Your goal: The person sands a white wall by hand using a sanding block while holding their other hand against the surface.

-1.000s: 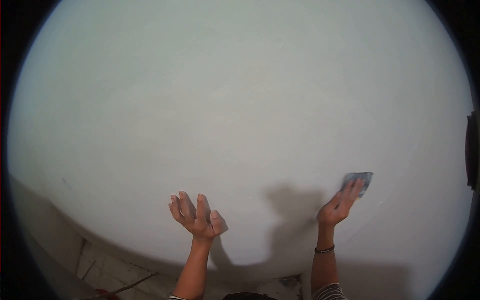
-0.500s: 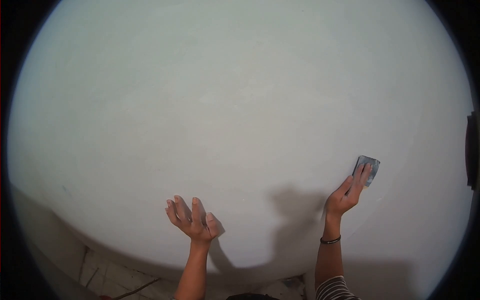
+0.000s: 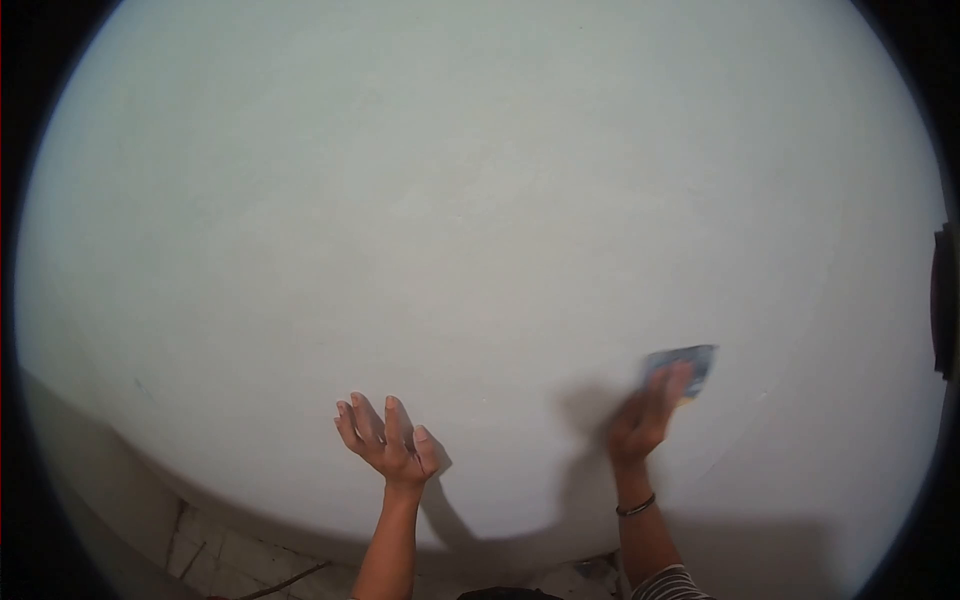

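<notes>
A broad pale wall [image 3: 470, 250] fills most of the head view. At the lower right, my right hand [image 3: 645, 415] presses a grey-blue sheet of sandpaper [image 3: 698, 360] against it, with the fingers lying over the sheet. Motion blurs this hand and the sheet's edges. Further left, my left hand [image 3: 393, 445] rests on the wall with its fingers spread and nothing in it. A dark band circles my right wrist, below which a striped sleeve shows.
Below the wall lies a tiled floor [image 3: 235, 565] with a thin dark stick or cable [image 3: 290, 578] on it. A dark object [image 3: 943, 300] sits at the far right edge. Another wall section [image 3: 90, 465] borders the lower left.
My right hand has moved left and down along the wall with the sandpaper, which has turned. My left hand has stayed nearly in place.
</notes>
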{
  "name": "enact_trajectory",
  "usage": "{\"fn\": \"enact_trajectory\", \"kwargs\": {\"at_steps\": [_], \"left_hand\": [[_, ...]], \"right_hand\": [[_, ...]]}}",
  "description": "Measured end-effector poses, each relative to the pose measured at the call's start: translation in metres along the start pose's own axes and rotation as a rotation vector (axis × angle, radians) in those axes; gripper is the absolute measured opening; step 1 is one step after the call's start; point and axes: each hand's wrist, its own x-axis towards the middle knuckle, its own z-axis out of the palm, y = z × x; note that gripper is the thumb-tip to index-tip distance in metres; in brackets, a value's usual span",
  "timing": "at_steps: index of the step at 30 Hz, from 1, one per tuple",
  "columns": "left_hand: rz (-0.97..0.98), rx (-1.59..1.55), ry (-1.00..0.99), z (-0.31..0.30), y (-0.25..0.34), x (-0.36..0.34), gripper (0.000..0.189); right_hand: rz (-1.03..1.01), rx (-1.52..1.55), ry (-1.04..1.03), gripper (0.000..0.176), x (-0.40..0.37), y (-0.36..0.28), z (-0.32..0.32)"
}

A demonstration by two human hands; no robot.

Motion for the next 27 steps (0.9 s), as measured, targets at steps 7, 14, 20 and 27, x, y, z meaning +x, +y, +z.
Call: {"fn": "enact_trajectory", "kwargs": {"at_steps": [7,14,20,27], "left_hand": [[0.009,0.000,-0.013,0.002,-0.007,-0.004,0.054],[0.003,-0.011,-0.012,0.001,-0.003,0.000,0.053],[0.032,0.027,-0.060,-0.002,-0.007,-0.003,0.054],[-0.059,-0.145,-0.068,0.002,0.018,0.009,0.056]], "right_hand": [[-0.014,0.079,-0.087,0.040,-0.029,0.030,-0.008],[-0.151,0.100,-0.315,0.045,-0.057,-0.009,-0.015],[0.059,0.088,-0.061,0.040,-0.020,0.031,-0.013],[-0.056,0.288,-0.081,0.044,-0.062,-0.019,0.001]]}}
